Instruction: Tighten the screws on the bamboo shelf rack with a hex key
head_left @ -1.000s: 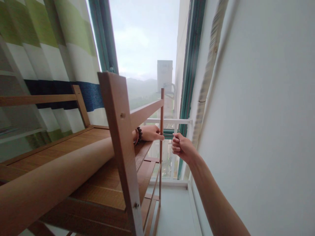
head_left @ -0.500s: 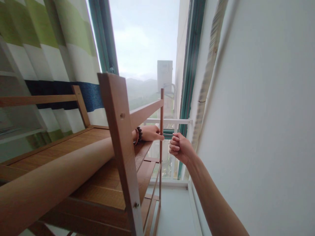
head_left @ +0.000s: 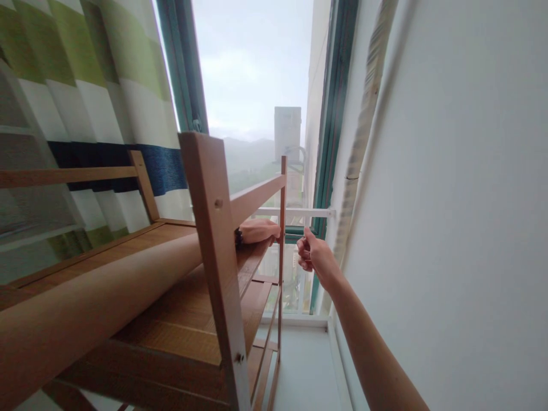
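Grip of the right hand [head_left: 314,256]: fingers curled into a loose fist beside the far upright post [head_left: 281,251] of the wooden shelf rack [head_left: 214,228]; whether something small is pinched in it cannot be told. Grip of the left hand [head_left: 259,231]: reaching along the upper shelf board, fingertips at the same post, closed on or against it; the exact hold is hidden by the front rail [head_left: 256,197]. A dark bracelet [head_left: 237,237] shows at the left wrist, half covered by the near post [head_left: 216,268].

The rack lies tilted in view, its slatted shelf boards [head_left: 180,325] running away from the camera toward the window [head_left: 252,85]. The two hands meet at its far end, the left on the inner side of the post, the right on the outer side, near one another but apart.

Surroundings: a striped curtain [head_left: 85,85] in green, white and blue hangs at the left; a plain white wall [head_left: 449,200] fills the right; a teal window frame [head_left: 327,142] stands behind the right hand, with a white railing bar [head_left: 299,212] crossing just above it.
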Demonstrator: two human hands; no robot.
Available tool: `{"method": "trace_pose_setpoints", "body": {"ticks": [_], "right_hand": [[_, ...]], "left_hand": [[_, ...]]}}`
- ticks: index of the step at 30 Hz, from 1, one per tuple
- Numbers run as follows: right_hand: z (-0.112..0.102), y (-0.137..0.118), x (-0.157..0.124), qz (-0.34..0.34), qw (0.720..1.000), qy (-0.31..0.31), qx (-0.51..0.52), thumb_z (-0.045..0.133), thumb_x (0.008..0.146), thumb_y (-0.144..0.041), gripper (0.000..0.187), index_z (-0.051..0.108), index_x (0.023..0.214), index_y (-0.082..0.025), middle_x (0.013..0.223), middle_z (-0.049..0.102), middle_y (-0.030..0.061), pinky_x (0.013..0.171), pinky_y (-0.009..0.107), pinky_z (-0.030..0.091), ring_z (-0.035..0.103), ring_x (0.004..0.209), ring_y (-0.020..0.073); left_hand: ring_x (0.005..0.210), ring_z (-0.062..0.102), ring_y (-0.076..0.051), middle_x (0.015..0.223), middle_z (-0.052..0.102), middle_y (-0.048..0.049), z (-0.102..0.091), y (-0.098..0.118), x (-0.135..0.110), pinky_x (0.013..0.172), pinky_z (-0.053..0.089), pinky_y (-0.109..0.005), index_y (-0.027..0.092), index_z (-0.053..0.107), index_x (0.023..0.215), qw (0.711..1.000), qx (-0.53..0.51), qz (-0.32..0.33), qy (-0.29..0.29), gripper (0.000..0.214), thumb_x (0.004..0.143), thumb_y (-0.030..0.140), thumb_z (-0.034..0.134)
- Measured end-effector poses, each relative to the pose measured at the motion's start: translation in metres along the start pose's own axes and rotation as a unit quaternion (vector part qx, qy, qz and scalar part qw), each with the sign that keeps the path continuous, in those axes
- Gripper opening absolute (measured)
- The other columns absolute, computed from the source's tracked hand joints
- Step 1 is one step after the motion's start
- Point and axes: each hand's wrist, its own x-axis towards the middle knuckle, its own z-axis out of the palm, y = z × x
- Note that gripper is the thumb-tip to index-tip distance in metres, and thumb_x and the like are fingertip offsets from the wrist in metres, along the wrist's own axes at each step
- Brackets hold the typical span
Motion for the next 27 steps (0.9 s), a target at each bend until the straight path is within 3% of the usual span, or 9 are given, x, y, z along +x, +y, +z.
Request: {"method": "trace_pose_setpoints", "body": {"ticks": [8, 10, 13, 16, 19, 22, 25, 27], "right_hand": [[-0.005, -0.001, 0.001, 0.054, 0.997, -0.033, 0.052, 0.050, 0.075, -0.046, 0.035, 0.036, 0.057, -0.020, 0.041, 0.017, -0.0120, 0.031, 0.016, 0.014, 0.023, 0.030, 0.0037], [-0.005, 0.001, 0.000, 0.031, 0.998, -0.030, 0.042, 0.050, 0.075, -0.051, 0.037, 0.040, 0.060, -0.019, 0.042, 0.020, -0.0115, 0.031, 0.016, 0.015, 0.027, 0.031, 0.0040], [-0.008, 0.007, 0.000, -0.067, 0.997, -0.021, -0.033, 0.050, 0.074, -0.058, 0.039, 0.047, 0.070, -0.019, 0.048, 0.031, -0.0092, 0.030, 0.016, 0.021, 0.039, 0.034, 0.0061], [-0.012, 0.014, -0.001, -0.160, 0.975, -0.009, -0.155, 0.047, 0.077, -0.058, 0.039, 0.047, 0.073, -0.020, 0.049, 0.041, -0.0071, 0.033, 0.017, 0.026, 0.042, 0.037, 0.0072], [-0.014, 0.016, -0.001, -0.209, 0.948, 0.027, -0.237, 0.043, 0.081, -0.055, 0.038, 0.047, 0.068, -0.020, 0.046, 0.045, -0.0057, 0.038, 0.018, 0.030, 0.043, 0.037, 0.0075], [-0.013, 0.013, 0.002, -0.201, 0.954, 0.054, -0.214, 0.038, 0.083, -0.055, 0.043, 0.043, 0.059, -0.020, 0.044, 0.041, -0.0055, 0.039, 0.019, 0.032, 0.044, 0.037, 0.0081], [-0.014, 0.010, 0.006, -0.155, 0.975, 0.029, -0.157, 0.040, 0.081, -0.057, 0.046, 0.038, 0.054, -0.020, 0.043, 0.034, -0.0065, 0.034, 0.019, 0.028, 0.042, 0.034, 0.0075], [-0.016, 0.010, 0.007, -0.160, 0.973, 0.029, -0.161, 0.045, 0.079, -0.057, 0.044, 0.040, 0.057, -0.019, 0.044, 0.035, -0.0069, 0.032, 0.018, 0.027, 0.042, 0.034, 0.0068]], "left_hand": [[0.069, 0.050, -0.016, 0.072, 0.059, -0.0029, 0.003, 0.001, 0.001, 0.065, 0.036, -0.027, 0.016, 0.060, 0.073, 0.997, 0.070, -0.012, -0.013, 0.038, 0.074, 0.046, 0.038], [0.071, 0.052, -0.017, 0.077, 0.061, -0.0040, 0.004, -0.001, 0.001, 0.066, 0.037, -0.026, 0.016, 0.061, 0.078, 0.996, 0.090, -0.016, -0.011, 0.042, 0.074, 0.050, 0.038], [0.070, 0.052, -0.017, 0.078, 0.062, -0.0049, 0.006, -0.002, 0.002, 0.064, 0.036, -0.025, 0.015, 0.063, 0.085, 0.992, 0.121, -0.012, -0.007, 0.045, 0.074, 0.051, 0.038], [0.068, 0.052, -0.017, 0.076, 0.062, -0.0053, 0.007, 0.000, 0.004, 0.062, 0.036, -0.025, 0.014, 0.063, 0.087, 0.990, 0.143, -0.013, -0.011, 0.045, 0.075, 0.048, 0.036], [0.069, 0.052, -0.018, 0.077, 0.062, -0.0059, 0.007, 0.001, 0.005, 0.062, 0.036, -0.025, 0.014, 0.064, 0.087, 0.988, 0.157, -0.012, -0.009, 0.046, 0.075, 0.048, 0.035], [0.069, 0.053, -0.017, 0.080, 0.063, -0.0066, 0.007, -0.001, 0.007, 0.062, 0.036, -0.025, 0.014, 0.064, 0.089, 0.987, 0.163, -0.013, -0.008, 0.046, 0.075, 0.047, 0.036], [0.069, 0.053, -0.017, 0.081, 0.064, -0.0075, 0.008, -0.004, 0.008, 0.062, 0.037, -0.025, 0.013, 0.064, 0.090, 0.986, 0.168, -0.011, -0.006, 0.047, 0.076, 0.047, 0.036], [0.069, 0.053, -0.017, 0.080, 0.064, -0.0075, 0.007, -0.004, 0.007, 0.061, 0.037, -0.025, 0.013, 0.064, 0.090, 0.986, 0.168, -0.009, -0.007, 0.047, 0.076, 0.048, 0.035]]}}
